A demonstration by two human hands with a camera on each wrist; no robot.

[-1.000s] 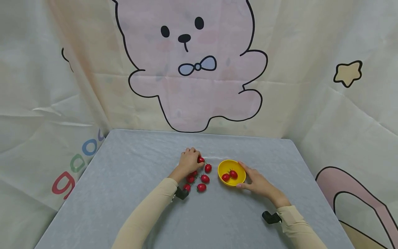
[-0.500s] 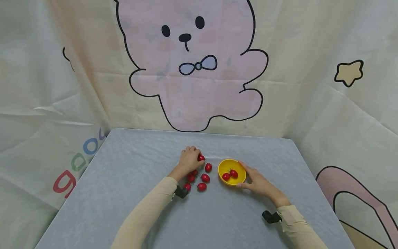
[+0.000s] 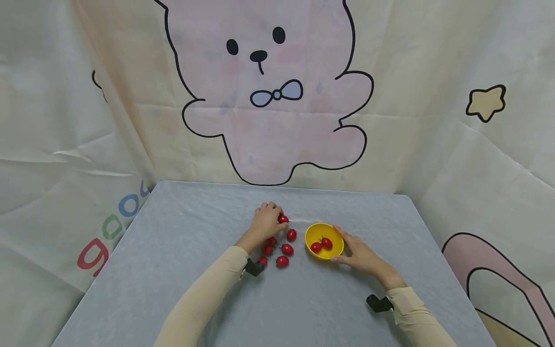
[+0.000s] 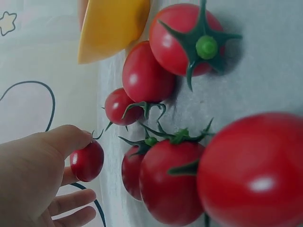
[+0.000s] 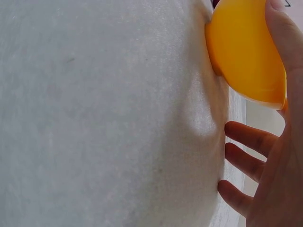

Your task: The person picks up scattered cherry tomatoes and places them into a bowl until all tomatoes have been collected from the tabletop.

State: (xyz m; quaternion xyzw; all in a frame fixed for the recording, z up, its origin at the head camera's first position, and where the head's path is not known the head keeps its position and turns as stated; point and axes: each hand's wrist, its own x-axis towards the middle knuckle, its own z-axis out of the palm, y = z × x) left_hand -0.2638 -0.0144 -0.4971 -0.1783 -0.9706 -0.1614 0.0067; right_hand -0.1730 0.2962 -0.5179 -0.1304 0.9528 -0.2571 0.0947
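Note:
Between thumb and fingers my left hand (image 3: pixel 263 225) pinches a small red cherry tomato (image 4: pixel 88 161) at the far side of a loose group. Several more cherry tomatoes lie on the table beside and below that hand; one close to the camera (image 4: pixel 251 170) looms large in the left wrist view. To the right stands a yellow bowl (image 3: pixel 318 234) with two cherry tomatoes (image 3: pixel 327 243) inside. My right hand (image 3: pixel 361 251) holds the bowl's right side with thumb and index finger, the other fingers (image 5: pixel 236 196) spread below it, as the right wrist view shows.
A grey cloth covers the table (image 3: pixel 173 250). Beyond its far edge hangs a pale curtain (image 3: pixel 277 140) with a pink bear drawn on it; similar cloth panels flank both sides. Each wrist carries a black camera mount (image 3: pixel 379 303).
My left hand has shifted very slightly to the right with the cherry tomato in its fingers. The right hand and the bowl have stayed in place.

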